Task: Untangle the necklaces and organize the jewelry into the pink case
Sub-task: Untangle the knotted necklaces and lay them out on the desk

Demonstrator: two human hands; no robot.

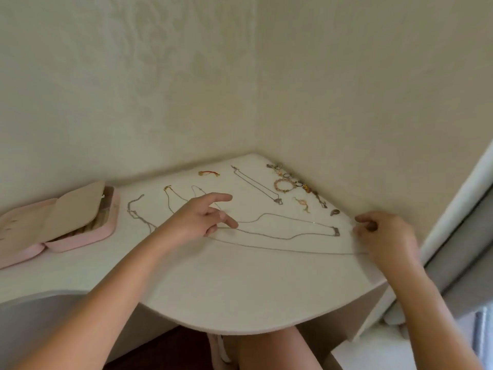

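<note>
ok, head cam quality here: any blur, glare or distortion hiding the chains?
Head view: soft even light, no glare; wide-angle bends the table edge and wall corner; right hand looks slightly smeared; the long chain reads faint against the pale table.

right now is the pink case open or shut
Open: the pink case lies spread flat in two halves, its beige flap lifted over one half.

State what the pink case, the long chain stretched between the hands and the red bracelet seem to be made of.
The pink case looks like matte faux leather or plastic: smooth, rounded shell. The long chain looks like silvery metal: thin, glinting. The red bracelet seems cord with gold-coloured fittings, though too small to be sure.
</note>
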